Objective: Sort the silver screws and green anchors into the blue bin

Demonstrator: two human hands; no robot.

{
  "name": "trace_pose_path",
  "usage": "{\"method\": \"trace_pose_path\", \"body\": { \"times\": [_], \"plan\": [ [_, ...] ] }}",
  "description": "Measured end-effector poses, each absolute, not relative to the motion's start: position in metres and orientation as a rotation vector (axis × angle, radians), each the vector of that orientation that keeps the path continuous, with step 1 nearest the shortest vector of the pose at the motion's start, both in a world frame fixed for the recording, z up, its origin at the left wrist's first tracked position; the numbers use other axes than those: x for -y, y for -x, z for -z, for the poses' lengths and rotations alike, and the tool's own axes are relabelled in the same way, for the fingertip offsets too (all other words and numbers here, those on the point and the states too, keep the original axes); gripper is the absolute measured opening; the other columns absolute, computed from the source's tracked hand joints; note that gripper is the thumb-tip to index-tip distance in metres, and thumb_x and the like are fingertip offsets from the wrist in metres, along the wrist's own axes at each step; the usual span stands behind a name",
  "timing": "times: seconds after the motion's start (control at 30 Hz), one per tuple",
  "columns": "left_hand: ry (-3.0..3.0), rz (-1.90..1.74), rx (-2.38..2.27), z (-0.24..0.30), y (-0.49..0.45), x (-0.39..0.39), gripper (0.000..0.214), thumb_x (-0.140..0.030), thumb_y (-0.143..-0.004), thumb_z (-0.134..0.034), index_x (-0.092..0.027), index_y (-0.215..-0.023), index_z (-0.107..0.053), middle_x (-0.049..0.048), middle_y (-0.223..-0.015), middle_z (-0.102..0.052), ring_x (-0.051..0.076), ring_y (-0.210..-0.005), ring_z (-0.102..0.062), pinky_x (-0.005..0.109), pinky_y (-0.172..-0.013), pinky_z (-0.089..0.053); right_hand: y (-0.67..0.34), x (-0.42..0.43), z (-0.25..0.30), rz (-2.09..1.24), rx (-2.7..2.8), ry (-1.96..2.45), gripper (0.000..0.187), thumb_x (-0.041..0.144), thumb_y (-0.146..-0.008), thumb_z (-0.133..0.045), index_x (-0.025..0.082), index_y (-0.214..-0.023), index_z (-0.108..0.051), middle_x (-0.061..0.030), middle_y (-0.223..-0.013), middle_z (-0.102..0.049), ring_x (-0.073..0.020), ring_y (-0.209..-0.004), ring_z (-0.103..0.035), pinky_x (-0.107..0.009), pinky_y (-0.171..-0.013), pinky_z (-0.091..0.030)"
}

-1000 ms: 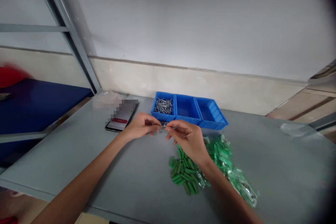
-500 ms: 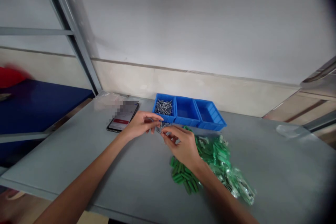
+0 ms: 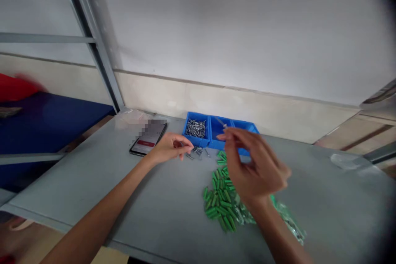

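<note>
Now a thin nail (image 3: 220, 122) is poking up from the right hand's (image 3: 255, 165) pinching fingertips (image 3: 227, 130), above the blue bin's (image 3: 193, 142) middle compartment (image 3: 216, 128); the left hand's (image 3: 168, 148) fingers (image 3: 185, 147) are curling narrowly beside scattered nails (image 3: 196, 152), gripping what I cannot tell, while green wall plugs (image 3: 221, 202) are lying below.

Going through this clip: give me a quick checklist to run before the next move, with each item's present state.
Right hand gripping the thin metal item at its fingertips: cannot tell, blurred.
Left hand holding anything: cannot tell, fingers curled.
All nails inside the blue three-compartment bin: not ok, loose nails lie on the grey table.
Left compartment holds nails: ok.
Right compartment in full view: not ok, the right hand partly covers it.
Green wall plugs apart from the loose nails: ok.
</note>
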State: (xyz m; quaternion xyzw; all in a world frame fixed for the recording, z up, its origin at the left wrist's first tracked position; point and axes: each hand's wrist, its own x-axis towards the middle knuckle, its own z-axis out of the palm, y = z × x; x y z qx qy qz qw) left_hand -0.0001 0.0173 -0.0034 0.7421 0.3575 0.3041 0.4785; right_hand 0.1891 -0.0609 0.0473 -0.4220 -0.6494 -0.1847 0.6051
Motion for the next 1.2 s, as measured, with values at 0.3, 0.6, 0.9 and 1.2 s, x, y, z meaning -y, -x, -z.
{"method": "trace_pose_path", "body": {
  "times": [0.3, 0.6, 0.9, 1.2],
  "plan": [
    [-2.223, -0.621, -0.973, 0.016, 0.007, -0.026, 0.018, -0.029, -0.076, -0.069, -0.018, -0.089, -0.075, 0.0043, -0.082, -0.069, 0.012, -0.063, -0.056, 0.021, -0.058, -0.042, -0.195, 0.017, -0.022, 0.077, 1.667, 1.426, 0.024, 0.023, -0.086, -0.052, 0.021, -0.106, -0.066, -0.0043, -0.094, -0.069, -0.0114, -0.058, -0.061, -0.026, -0.055, -0.048],
    [-2.396, -0.518, -1.004, 0.013, 0.002, -0.022, 0.010, -0.019, -0.078, -0.064, -0.020, -0.082, -0.073, 0.0015, -0.083, -0.068, 0.013, -0.068, -0.058, 0.022, -0.059, -0.039, -0.222, 0.048, 0.006, -0.093, 1.787, 1.355, 0.015, 0.021, -0.086, -0.054, 0.020, -0.091, -0.068, -0.0030, -0.086, -0.068, -0.0107, -0.057, -0.058, -0.023, -0.052, -0.045],
    [-2.419, -0.473, -0.966, 0.007, -0.001, -0.019, 0.011, -0.019, -0.083, -0.056, -0.017, -0.083, -0.068, 0.0034, -0.085, -0.065, 0.014, -0.072, -0.057, 0.023, -0.063, -0.040, -0.213, 0.052, 0.011, -0.151, 1.906, 1.283, 0.016, 0.018, -0.087, -0.052, 0.020, -0.090, -0.068, -0.0038, -0.090, -0.067, -0.0116, -0.061, -0.058, -0.022, -0.052, -0.045],
    [-1.864, -0.527, -0.823, -0.004, -0.010, -0.006, 0.019, -0.030, -0.086, -0.054, -0.013, -0.088, -0.063, 0.0028, -0.079, -0.062, 0.005, -0.046, -0.046, 0.018, -0.045, -0.038, -0.205, 0.056, 0.011, -0.376, 1.897, 1.262, 0.015, 0.020, -0.087, -0.053, 0.021, -0.092, -0.067, -0.0020, -0.083, -0.068, -0.0112, -0.061, -0.060, -0.021, -0.054, -0.048]
  ]
}}
